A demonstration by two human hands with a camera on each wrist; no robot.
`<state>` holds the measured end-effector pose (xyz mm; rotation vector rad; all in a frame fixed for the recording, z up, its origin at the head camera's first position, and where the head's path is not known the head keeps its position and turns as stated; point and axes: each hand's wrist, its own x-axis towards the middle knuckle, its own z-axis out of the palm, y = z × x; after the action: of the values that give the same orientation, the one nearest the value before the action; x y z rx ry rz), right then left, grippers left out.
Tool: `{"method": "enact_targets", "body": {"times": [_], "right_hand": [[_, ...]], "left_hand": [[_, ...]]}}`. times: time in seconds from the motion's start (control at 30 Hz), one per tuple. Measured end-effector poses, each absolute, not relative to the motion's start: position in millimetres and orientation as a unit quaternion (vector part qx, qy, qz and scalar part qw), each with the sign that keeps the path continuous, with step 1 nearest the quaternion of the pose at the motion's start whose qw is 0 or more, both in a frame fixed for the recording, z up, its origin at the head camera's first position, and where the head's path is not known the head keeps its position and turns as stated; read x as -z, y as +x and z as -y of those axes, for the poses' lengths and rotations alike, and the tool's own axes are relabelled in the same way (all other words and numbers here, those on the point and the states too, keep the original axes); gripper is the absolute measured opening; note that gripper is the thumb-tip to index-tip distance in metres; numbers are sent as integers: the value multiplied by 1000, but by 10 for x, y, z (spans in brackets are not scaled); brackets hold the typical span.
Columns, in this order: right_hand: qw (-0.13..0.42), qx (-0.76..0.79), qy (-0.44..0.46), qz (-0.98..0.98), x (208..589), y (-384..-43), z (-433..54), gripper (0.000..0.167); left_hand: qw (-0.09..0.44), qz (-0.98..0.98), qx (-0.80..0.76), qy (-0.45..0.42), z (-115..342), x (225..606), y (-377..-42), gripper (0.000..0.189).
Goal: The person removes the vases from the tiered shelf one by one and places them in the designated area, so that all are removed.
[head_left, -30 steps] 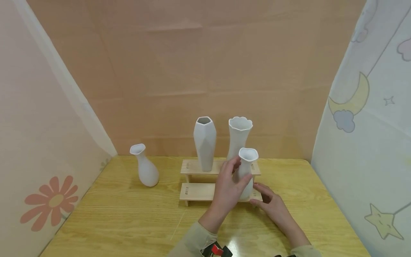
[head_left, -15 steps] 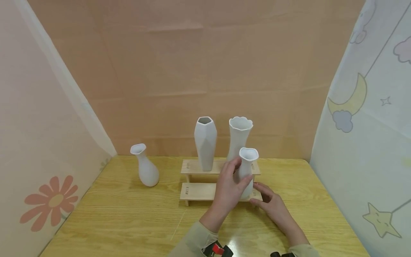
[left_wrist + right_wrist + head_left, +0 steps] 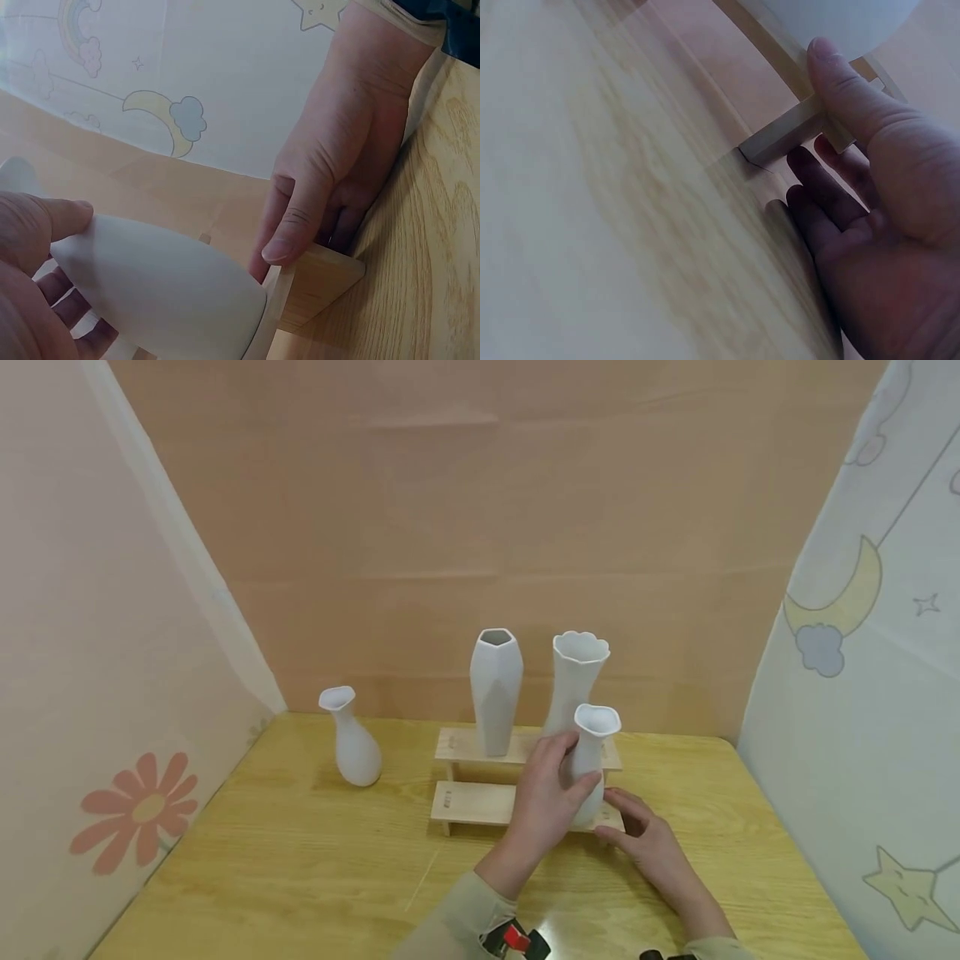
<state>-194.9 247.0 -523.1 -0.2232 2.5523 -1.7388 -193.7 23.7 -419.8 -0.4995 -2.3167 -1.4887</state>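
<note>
- At the right end of the lower shelf (image 3: 474, 803), the left hand (image 3: 546, 793) is holding the wavy-rimmed vase (image 3: 590, 753), thumb and fingers closing round its body.
- On the same end, the right hand (image 3: 652, 847) is gripping the shelf edge, thumb above, fingers curling partway below; its thumb tip may be touching the vase base, but the angle is leaving this unclear.
- Over the shelf's end, the vase is standing close to the edge; a sideways push could be tipping it off, in my judgement.
- Behind it, the scalloped vase (image 3: 572, 685) on the upper shelf (image 3: 459, 743) is standing near the left fingers, risking a knock if the hand swings back. The faceted vase (image 3: 497, 693) is standing farther left, at less risk.
- Well to the left, the bulbous vase (image 3: 357, 756) is resting on the table (image 3: 300, 860), out of reach of a slip.
- Hidden: the scalloped vase's foot is sitting behind the left hand; the left wrist view is cutting off the held vase's rim.
</note>
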Motion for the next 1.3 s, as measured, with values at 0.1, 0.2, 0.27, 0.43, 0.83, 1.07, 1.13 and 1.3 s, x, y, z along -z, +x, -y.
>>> {"method": "enact_targets", "body": {"times": [0.1, 0.2, 0.27, 0.43, 0.83, 1.07, 1.13, 1.3], "right_hand": [[24, 568, -75, -820, 5224, -1948, -2483, 68], [24, 569, -76, -819, 5216, -1946, -2489, 68], [24, 567, -76, -820, 5212, -1946, -2492, 68], [29, 568, -72, -819, 5211, -1958, -2492, 69], [26, 577, -83, -812, 5230, -1946, -2521, 66], [25, 570, -90, -816, 5240, -1930, -2545, 64], [25, 563, -88, -821, 5236, -1925, -2554, 65], [30, 568, -86, -818, 5225, -1922, -2571, 67]], "left_hand": [[172, 820, 518, -174, -254, 4200, -1935, 54], [180, 820, 513, -179, -264, 4207, -1938, 53], [185, 821, 508, -184, -269, 4212, -1943, 53], [188, 823, 503, -187, -261, 4206, -1936, 52], [198, 818, 498, -208, -161, 4144, -1866, 53], [201, 807, 511, -217, 13, 4044, -1769, 54], [203, 805, 511, -222, 77, 4006, -1737, 53], [212, 800, 515, -225, 280, 3923, -1664, 52]]}}
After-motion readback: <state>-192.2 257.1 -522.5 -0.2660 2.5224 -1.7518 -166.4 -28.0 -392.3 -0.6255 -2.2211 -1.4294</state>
